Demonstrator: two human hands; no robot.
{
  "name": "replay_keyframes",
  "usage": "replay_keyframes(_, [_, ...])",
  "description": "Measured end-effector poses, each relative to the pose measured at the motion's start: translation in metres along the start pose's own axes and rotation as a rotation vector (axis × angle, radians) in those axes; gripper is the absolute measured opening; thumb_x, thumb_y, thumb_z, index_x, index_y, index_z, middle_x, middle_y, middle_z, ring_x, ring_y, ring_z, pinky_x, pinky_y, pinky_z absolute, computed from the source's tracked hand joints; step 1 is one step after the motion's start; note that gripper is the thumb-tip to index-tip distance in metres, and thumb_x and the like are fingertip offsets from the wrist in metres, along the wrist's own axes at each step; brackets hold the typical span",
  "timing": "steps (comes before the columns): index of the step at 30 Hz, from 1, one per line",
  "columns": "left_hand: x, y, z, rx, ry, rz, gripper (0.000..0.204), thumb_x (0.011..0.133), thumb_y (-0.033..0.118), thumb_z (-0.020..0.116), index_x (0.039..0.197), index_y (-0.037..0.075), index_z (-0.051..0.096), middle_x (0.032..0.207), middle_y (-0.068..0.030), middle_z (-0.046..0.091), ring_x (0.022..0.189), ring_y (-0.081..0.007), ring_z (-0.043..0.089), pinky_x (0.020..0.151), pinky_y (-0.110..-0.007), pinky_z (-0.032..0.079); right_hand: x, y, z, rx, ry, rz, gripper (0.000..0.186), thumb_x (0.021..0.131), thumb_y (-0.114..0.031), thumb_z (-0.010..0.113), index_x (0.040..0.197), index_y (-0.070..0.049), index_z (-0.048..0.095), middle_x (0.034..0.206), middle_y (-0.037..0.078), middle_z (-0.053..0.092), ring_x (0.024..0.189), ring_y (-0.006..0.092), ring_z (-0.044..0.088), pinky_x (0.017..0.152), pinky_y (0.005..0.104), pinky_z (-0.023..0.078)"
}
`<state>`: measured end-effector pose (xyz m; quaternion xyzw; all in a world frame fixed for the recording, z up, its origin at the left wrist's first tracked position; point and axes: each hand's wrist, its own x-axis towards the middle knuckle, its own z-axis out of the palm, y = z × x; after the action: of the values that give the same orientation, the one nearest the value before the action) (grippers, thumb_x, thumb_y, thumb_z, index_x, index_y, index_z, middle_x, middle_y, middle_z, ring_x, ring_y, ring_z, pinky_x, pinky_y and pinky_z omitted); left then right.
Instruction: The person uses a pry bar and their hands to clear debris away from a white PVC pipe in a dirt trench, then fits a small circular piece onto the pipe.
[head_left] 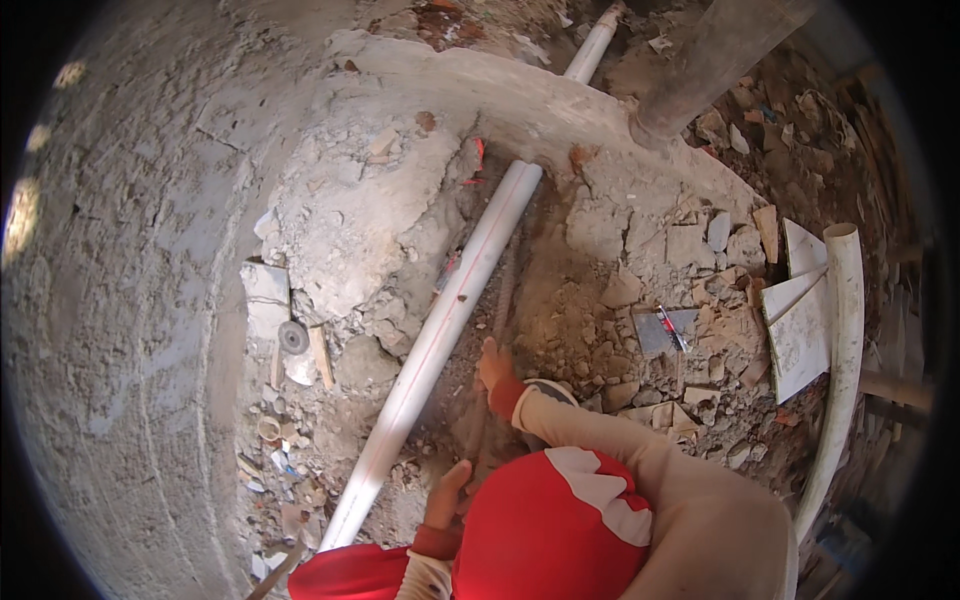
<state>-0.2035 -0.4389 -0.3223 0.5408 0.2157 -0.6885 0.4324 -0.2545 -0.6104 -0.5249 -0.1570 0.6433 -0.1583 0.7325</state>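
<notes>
My right hand (493, 367) is closed round a dark, ribbed metal bar (506, 290), which slopes through the dirt of the trench. Nearer to me, my left hand (448, 496) is curled at the bar's lower part, its fingers partly hidden by my red-clad knee (550, 525). Left of both hands and the bar lies a long white plastic pipe (435, 365) with a thin red line along it. Its far end stops short of the concrete ledge (480, 80). Both my arms wear beige sleeves with reddish cuffs.
A rough grey wall (130, 330) rises at left, with a small grey disc (293, 337) near its foot. Rubble lines the right side, where a red marker-like tool (672, 328) lies on a tile. Farther right are white tile pieces (803, 330) and a curved pipe (845, 310).
</notes>
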Motion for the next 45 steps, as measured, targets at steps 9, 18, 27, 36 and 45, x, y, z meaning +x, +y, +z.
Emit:
replay_keyframes(9, [0.042, -0.005, -0.023, 0.231, 0.111, 0.218, 0.027, 0.1, 0.033, 0.055, 0.103, 0.008, 0.062, 0.067, 0.001, 0.05, 0.044, -0.0066, 0.037, 0.038, -0.023, 0.029, 0.006, -0.023, 0.022, -0.025, 0.093, 0.028, 0.057, 0.103, -0.044, 0.044, 0.128, 0.007, 0.043, 0.07, 0.009, 0.048, 0.047, 0.018, 0.044, 0.043, 0.0344, 0.04])
replay_keyframes(18, [0.06, -0.04, -0.058, 0.978, 0.248, 0.49, 0.03, 0.099, 0.035, 0.056, 0.101, 0.007, 0.066, 0.067, -0.0012, 0.055, 0.051, -0.0084, 0.047, 0.044, -0.023, 0.036, 0.059, 0.055, -0.001, -0.342, 0.25, -0.224, 0.061, 0.102, -0.049, 0.041, 0.111, 0.01, 0.051, 0.071, 0.015, 0.058, 0.05, 0.0233, 0.058, 0.046, 0.0387, 0.048])
replay_keyframes(27, [0.108, 0.011, -0.038, 0.253, -0.17, 0.123, 0.029, 0.099, 0.04, 0.056, 0.097, 0.012, 0.063, 0.063, -0.0013, 0.055, 0.048, -0.009, 0.047, 0.043, -0.024, 0.036, 0.15, 0.05, -0.018, -1.189, 0.535, -1.075, 0.041, 0.103, -0.026, 0.04, 0.124, 0.006, 0.054, 0.115, 0.024, 0.056, 0.105, 0.0376, 0.052, 0.09, 0.0413, 0.044])
replay_keyframes(36, [0.13, 0.023, -0.034, 0.414, -0.017, 0.124, 0.025, 0.1, 0.037, 0.056, 0.092, 0.013, 0.059, 0.062, 0.0011, 0.05, 0.045, -0.0073, 0.041, 0.039, -0.024, 0.031, 0.068, 0.053, 0.022, -0.296, 0.276, -0.118, 0.064, 0.102, -0.05, 0.038, 0.121, 0.009, 0.049, 0.076, 0.017, 0.062, 0.052, 0.0265, 0.061, 0.058, 0.0404, 0.052])
replay_keyframes(45, [0.092, 0.029, -0.02, 0.536, 0.046, 0.169, 0.021, 0.101, 0.03, 0.055, 0.088, 0.014, 0.053, 0.061, 0.0039, 0.04, 0.042, -0.0065, 0.036, 0.036, -0.025, 0.027, 0.062, -0.004, 0.031, -0.35, 0.362, -0.183, 0.046, 0.102, -0.035, 0.044, 0.102, 0.006, 0.064, 0.082, 0.021, 0.069, 0.074, 0.0296, 0.068, 0.07, 0.0429, 0.052])
